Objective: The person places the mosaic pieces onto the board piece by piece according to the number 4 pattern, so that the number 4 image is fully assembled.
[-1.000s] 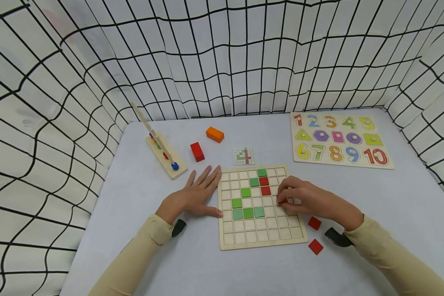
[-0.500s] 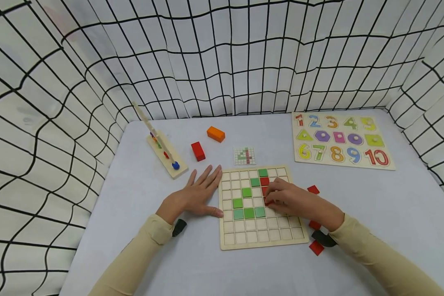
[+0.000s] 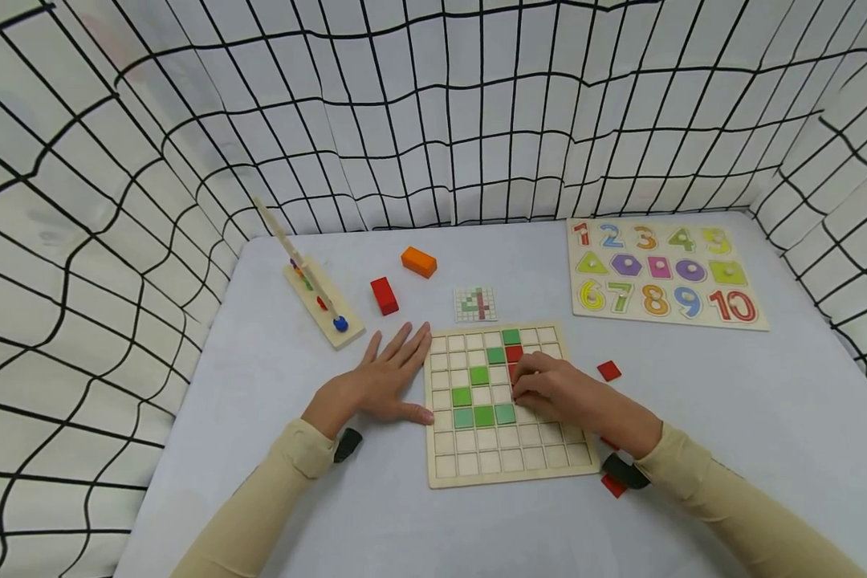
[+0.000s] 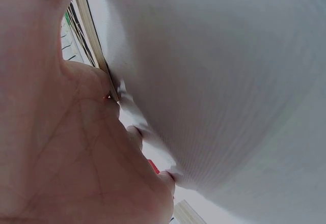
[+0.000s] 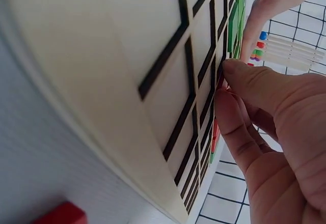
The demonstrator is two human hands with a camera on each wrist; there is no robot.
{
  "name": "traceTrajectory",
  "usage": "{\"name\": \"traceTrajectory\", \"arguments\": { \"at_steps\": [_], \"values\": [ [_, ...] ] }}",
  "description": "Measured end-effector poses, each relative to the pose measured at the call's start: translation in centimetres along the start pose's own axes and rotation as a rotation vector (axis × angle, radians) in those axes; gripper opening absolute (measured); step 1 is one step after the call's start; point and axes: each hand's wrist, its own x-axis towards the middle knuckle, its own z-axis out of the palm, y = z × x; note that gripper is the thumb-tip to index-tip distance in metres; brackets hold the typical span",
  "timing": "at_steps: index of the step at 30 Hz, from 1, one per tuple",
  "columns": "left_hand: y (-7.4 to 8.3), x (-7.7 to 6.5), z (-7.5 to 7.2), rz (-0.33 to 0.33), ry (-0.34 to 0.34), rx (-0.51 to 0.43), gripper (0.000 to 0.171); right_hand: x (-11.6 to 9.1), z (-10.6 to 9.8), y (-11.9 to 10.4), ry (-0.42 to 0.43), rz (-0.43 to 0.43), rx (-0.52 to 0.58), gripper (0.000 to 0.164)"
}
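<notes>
A wooden grid board lies on the white table. Several green tiles fill some of its cells, and a red tile sits near the far edge. My right hand is over the board's right half, partly covering the red column. Between its thumb and fingers it pinches another red tile, low at a cell. My left hand rests flat with spread fingers, its thumb and index fingertip at the board's left edge. Its palm fills much of the left wrist view.
Loose red tiles lie right of the board, one partly hidden by the right wrist. Behind it are a small pattern card, a red block and an orange block. A bead stand and a number puzzle flank them.
My right hand has moved left from the board's right columns to the red column, bringing its tile down there. A loose red tile beyond the hand is now uncovered. The left hand stays put.
</notes>
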Motion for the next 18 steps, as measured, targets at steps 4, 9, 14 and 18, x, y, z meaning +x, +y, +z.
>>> {"name": "traceTrajectory", "arguments": {
  "at_steps": [4,9,14,18],
  "values": [
    [0.0,0.1,0.0,0.001,0.001,-0.001,0.129,-0.1,-0.3,-0.1,-0.015,-0.015,-0.018,0.012],
    [-0.2,0.3,0.0,0.009,0.001,-0.011,0.129,-0.5,-1.4,-0.3,-0.055,0.041,0.01,0.019],
    [-0.2,0.3,0.0,0.019,0.002,-0.032,0.129,-1.5,-2.9,-0.2,-0.083,0.117,-0.013,0.019],
    [0.0,0.1,-0.1,0.015,-0.002,-0.027,0.129,-2.3,-3.8,-0.1,-0.108,0.192,-0.041,0.018]
  ]
}}
